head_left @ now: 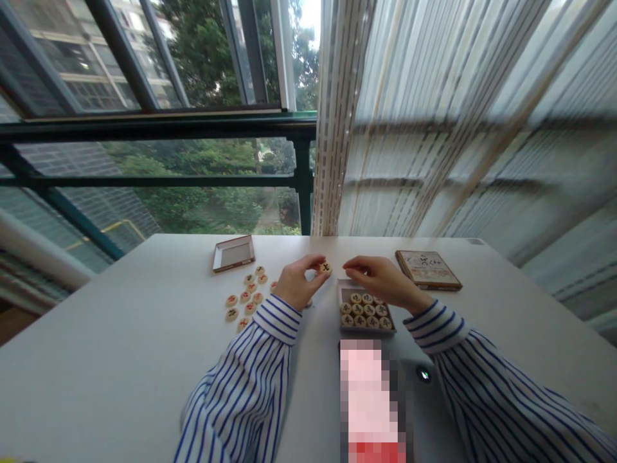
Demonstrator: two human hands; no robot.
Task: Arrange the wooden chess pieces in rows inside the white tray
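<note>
Between thumb and fingertips, my left hand [299,281] pinches a Chinese chess piece [326,268], a round pale disc with a black character facing me. My right hand [378,278] hovers over the far part of an open box [343,292], its fingers drawn together with nothing visible in them. Rows of Chinese chess pieces [357,309] with dark characters lie in that box; my right hand hides its far right part. Left of my left hand, several loose pieces [245,296] with red or dark characters are scattered on the white table [144,334]. My left hand and sleeve cover some of them.
A shallow open box part [234,253] lies at the back left. At the back right is a flat box [429,270] with writing on top. A pixelated pink and red object [371,392] lies in front of the piece box. Beyond the table are a railing and curtain [332,128].
</note>
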